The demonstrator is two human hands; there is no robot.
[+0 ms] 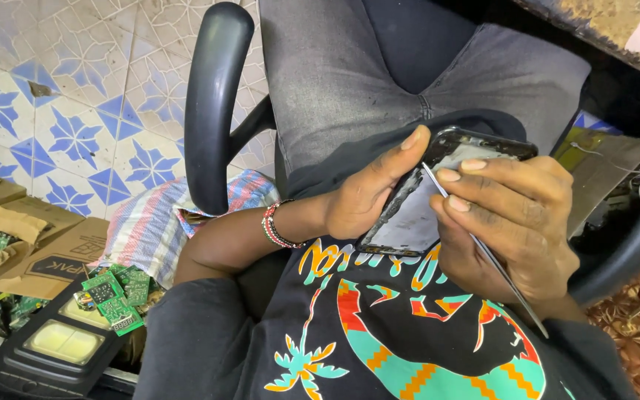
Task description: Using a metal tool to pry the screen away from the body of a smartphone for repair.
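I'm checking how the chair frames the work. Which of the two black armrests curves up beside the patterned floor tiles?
The armrest by the left hand, upright against the blue and white tiles. The other armrest runs low beside the right hand.

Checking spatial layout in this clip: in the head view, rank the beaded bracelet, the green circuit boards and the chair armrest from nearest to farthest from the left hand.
1. Beaded bracelet: on the wrist right behind the left hand, which holds the opened phone.
2. Chair armrest: black, further left and above.
3. Green circuit boards: far lower left, beside the cardboard boxes.
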